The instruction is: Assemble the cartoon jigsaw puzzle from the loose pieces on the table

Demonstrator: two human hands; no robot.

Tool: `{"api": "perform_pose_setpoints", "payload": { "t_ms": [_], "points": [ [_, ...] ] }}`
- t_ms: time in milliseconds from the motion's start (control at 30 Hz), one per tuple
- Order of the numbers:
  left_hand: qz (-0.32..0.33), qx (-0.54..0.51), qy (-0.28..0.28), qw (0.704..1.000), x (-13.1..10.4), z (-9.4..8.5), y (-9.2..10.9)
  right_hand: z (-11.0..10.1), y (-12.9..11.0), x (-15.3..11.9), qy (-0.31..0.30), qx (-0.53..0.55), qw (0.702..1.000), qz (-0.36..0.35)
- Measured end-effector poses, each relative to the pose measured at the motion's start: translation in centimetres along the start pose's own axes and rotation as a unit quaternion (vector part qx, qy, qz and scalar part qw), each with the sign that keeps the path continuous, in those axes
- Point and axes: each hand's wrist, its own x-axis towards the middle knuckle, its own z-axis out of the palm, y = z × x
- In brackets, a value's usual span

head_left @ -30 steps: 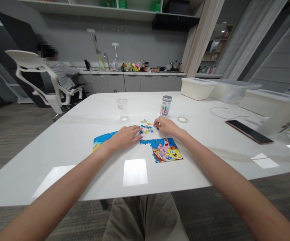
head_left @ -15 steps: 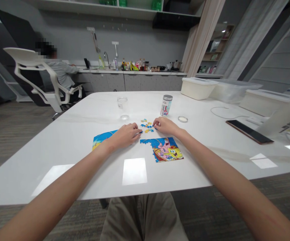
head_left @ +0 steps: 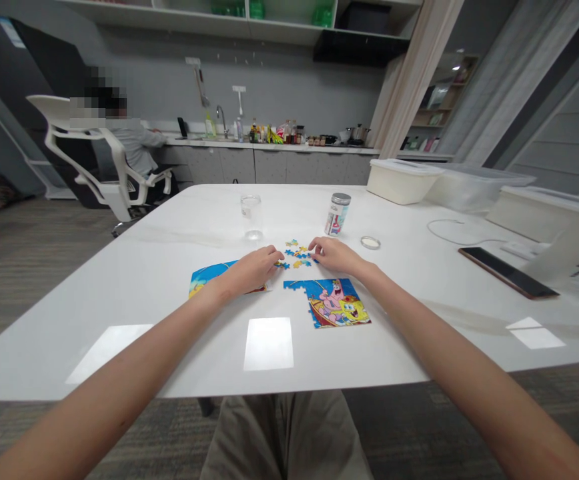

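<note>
Several loose puzzle pieces point(head_left: 300, 253) lie between my two hands on the white table. My left hand point(head_left: 255, 271) has its fingertips at blue pieces on the pile's left side; its fingers are bent together, and what they grip is too small to name. Under and beside that wrist lies a picture card point(head_left: 205, 277), partly covered. My right hand point(head_left: 333, 253) touches the pile's right edge with curled fingers, a bit of blue piece at the tips. Nearer to me, a partly joined puzzle point(head_left: 340, 304) shows a pink and a yellow cartoon figure, its left side jagged.
Behind the pieces stand a clear jar point(head_left: 251, 217) and a printed can point(head_left: 337, 215), with a round lid point(head_left: 370, 243) beside it. A phone point(head_left: 507, 272), a cable and storage boxes point(head_left: 403, 181) are at the right. A person point(head_left: 139, 150) sits at the back left.
The whole view has shifted slightly. My left fingertips have drawn back a little from the piece they were at, and more blue pieces show beside them. My right hand stays at the pile's edge.
</note>
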Motion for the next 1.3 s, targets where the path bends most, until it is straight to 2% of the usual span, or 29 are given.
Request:
{"api": "perform_pose_setpoints", "payload": {
  "t_ms": [200,400,833,1167,1300],
  "points": [
    [-0.020,-0.016,-0.009,1.000,0.2,-0.4,0.2,0.4,0.7,0.2,-0.004,0.007,1.000,-0.013],
    [-0.013,0.026,-0.013,0.999,0.2,-0.7,0.6,0.1,0.3,0.1,-0.008,0.009,1.000,-0.007],
    [-0.044,0.034,-0.011,0.998,0.4,-0.9,0.7,0.0,0.0,0.0,0.002,-0.008,1.000,-0.006],
    [-0.029,0.048,0.008,0.998,0.2,-0.6,0.6,-0.2,0.0,0.3,-0.042,0.056,0.997,0.014],
    [-0.024,0.051,0.014,0.998,0.2,-0.6,0.4,-0.3,-0.4,0.2,-0.018,0.058,0.998,0.009]
  ]
}}
